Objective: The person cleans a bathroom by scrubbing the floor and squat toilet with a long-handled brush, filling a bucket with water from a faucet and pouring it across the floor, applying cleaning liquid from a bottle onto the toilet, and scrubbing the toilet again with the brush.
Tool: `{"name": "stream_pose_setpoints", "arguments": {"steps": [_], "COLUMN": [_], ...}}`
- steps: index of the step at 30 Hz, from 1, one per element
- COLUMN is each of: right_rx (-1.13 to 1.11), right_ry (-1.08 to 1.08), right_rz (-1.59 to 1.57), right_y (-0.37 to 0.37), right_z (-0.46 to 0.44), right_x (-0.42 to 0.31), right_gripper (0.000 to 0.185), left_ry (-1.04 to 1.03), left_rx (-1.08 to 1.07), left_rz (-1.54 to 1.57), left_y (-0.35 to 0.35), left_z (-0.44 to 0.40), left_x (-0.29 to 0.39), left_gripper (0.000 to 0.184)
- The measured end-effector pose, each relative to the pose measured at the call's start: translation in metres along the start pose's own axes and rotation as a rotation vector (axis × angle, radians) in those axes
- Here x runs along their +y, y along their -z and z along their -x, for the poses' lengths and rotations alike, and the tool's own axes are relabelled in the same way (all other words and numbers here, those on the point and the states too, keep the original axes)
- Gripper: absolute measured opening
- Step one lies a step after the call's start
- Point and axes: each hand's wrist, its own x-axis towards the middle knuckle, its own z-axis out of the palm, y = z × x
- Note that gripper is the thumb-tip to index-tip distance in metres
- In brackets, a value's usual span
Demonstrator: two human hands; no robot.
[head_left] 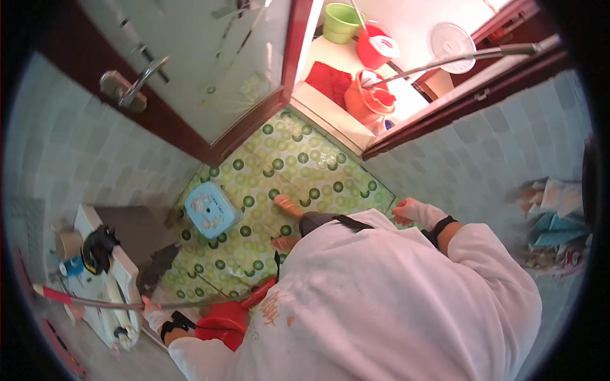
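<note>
My left hand (154, 315), with a pale covering and a black wrist strap, is closed round a long pole (184, 305) at the lower left. The pole has a pink end (54, 294) and runs rightward toward a red piece (260, 292); whether the two are joined I cannot tell. Just below the pole is a red bucket (222, 325), partly hidden by my sleeve. On the right, my right hand (419, 213), also pale-covered and strapped, hangs near the tiled wall with its fingers curled and nothing visible in them.
A light blue stool (213, 209) stands on the green-dotted floor (298, 159). The glass door (210, 63) is ajar. Beyond the threshold are a green bucket (341, 24), red buckets (370, 95), a red mat (327, 82) and a slanting pole (445, 61). Cluttered white counter (130, 267) at left.
</note>
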Motion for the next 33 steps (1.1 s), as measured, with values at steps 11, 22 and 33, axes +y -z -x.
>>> {"name": "stream_pose_setpoints", "arguments": {"steps": [11,22,33], "right_rx": [-0.009,-0.019,0.030], "right_ry": [0.082,0.189,0.163], "right_rz": [-0.088,-0.015,-0.294], "right_y": [0.039,0.116,0.105], "right_z": [-0.071,-0.149,-0.162], "right_x": [-0.032,-0.141,-0.154], "right_gripper": [0.022,0.026,0.022], "left_ry": [0.040,-0.065,-0.252], "left_rx": [0.200,0.159,-0.028], "left_rz": [-0.070,0.060,-0.083], "left_y": [-0.003,-0.073,-0.196], "left_z": [0.040,0.111,0.056], "left_x": [0.022,0.085,0.141], "left_gripper": [0.051,0.024,0.034]}}
